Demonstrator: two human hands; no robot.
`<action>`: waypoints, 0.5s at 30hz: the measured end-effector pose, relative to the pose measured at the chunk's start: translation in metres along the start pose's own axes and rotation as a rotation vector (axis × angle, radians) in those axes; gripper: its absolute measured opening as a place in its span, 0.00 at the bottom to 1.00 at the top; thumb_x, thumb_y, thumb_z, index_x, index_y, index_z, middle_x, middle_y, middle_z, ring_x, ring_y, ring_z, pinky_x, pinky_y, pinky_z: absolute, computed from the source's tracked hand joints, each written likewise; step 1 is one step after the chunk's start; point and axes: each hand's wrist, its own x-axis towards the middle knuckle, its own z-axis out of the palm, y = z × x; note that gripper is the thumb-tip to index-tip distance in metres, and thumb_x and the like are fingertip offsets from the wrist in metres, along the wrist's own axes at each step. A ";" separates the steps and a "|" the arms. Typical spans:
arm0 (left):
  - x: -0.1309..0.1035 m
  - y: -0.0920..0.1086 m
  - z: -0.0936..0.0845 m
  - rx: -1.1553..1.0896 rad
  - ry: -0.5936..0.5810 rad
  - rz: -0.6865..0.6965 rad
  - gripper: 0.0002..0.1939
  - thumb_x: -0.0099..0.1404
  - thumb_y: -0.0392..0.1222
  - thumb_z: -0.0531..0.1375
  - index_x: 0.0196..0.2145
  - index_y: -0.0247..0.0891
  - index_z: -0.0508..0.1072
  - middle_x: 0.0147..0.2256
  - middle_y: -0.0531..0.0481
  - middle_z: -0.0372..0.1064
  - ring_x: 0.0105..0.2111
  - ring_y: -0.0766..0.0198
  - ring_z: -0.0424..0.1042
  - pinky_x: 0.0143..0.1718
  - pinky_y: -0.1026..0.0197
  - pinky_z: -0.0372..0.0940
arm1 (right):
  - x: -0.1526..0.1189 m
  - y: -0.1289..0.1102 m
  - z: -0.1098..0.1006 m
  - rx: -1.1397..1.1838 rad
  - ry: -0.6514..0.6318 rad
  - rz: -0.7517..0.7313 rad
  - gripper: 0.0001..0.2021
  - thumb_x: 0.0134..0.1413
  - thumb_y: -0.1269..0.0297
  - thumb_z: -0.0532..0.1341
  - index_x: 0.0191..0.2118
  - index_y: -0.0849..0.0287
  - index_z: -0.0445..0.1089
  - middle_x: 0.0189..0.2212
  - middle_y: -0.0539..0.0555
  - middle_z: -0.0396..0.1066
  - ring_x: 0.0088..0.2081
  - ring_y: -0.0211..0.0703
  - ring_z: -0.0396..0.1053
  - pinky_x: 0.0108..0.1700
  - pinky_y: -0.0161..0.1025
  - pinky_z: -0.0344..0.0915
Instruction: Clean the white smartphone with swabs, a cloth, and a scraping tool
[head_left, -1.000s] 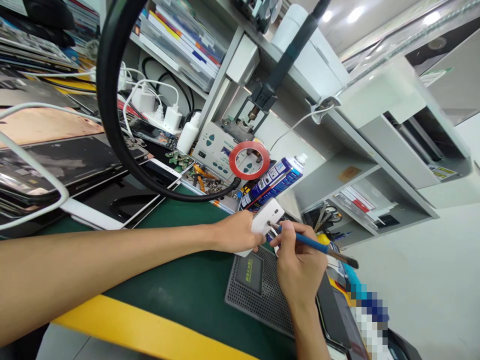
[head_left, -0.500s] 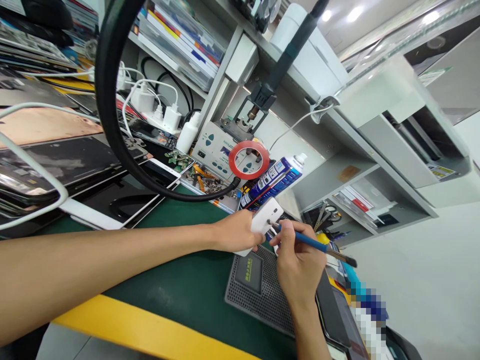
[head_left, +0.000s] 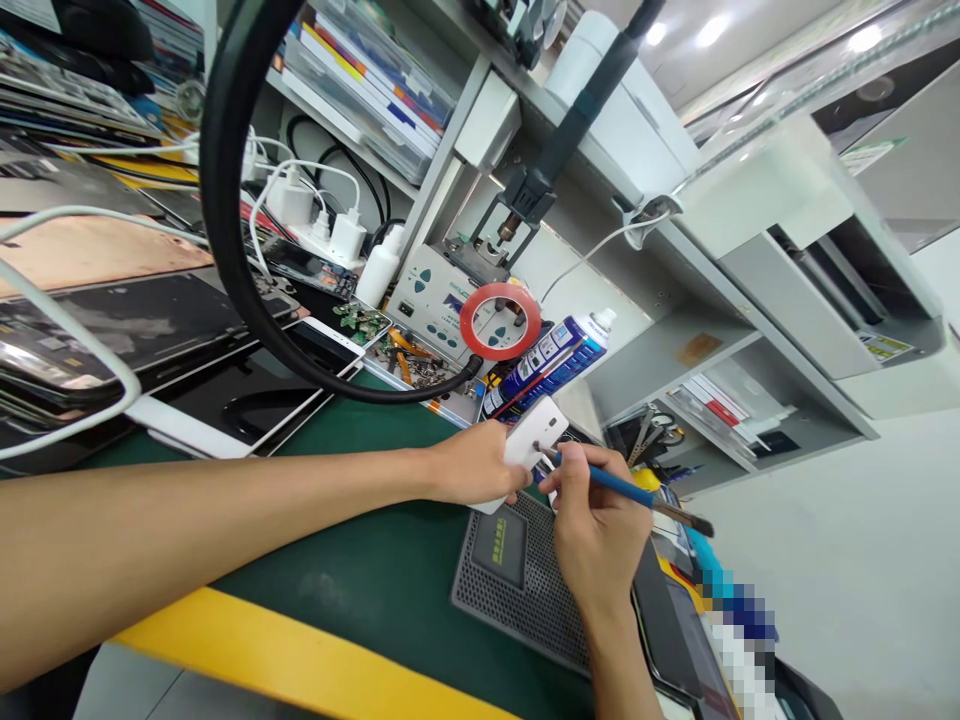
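Observation:
My left hand [head_left: 480, 464] is closed around a white phone [head_left: 532, 432], its back with a small dark camera spot turned up. My right hand [head_left: 600, 520] pinches a blue-handled brush [head_left: 619, 487] like a pen. The bristles of the brush point away to the lower right, and its other, pointed end is at the phone's surface; whether it touches cannot be made out. Below the hands lies a grey perforated mat [head_left: 517, 590] with a dark label panel. Part of the phone's lower end is hidden by my left fingers.
A blue spray can [head_left: 551, 365] leans behind the phone, beside a red tape ring [head_left: 500, 321]. A thick black hose [head_left: 225, 220] loops over the left side. A white-framed tablet [head_left: 247, 395] lies on the green mat [head_left: 330, 580]. Black phones [head_left: 667, 640] lie at right.
The whole view has shifted very slightly. Both hands keep their hold on the phone and the brush, with no clear movement between them.

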 end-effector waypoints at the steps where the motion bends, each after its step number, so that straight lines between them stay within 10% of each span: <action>1: 0.000 0.000 0.000 -0.002 0.004 0.001 0.05 0.56 0.38 0.58 0.30 0.35 0.72 0.26 0.49 0.72 0.27 0.59 0.73 0.26 0.64 0.65 | 0.000 0.000 0.000 0.006 -0.018 -0.011 0.10 0.61 0.59 0.58 0.33 0.60 0.69 0.21 0.50 0.70 0.24 0.41 0.70 0.31 0.37 0.65; 15: 0.000 0.001 -0.009 -0.529 -0.048 -0.215 0.11 0.56 0.43 0.58 0.29 0.32 0.73 0.26 0.45 0.72 0.23 0.62 0.70 0.26 0.62 0.64 | -0.001 0.005 0.007 0.200 -0.197 -0.034 0.07 0.62 0.63 0.57 0.35 0.59 0.69 0.23 0.49 0.69 0.25 0.39 0.69 0.29 0.35 0.64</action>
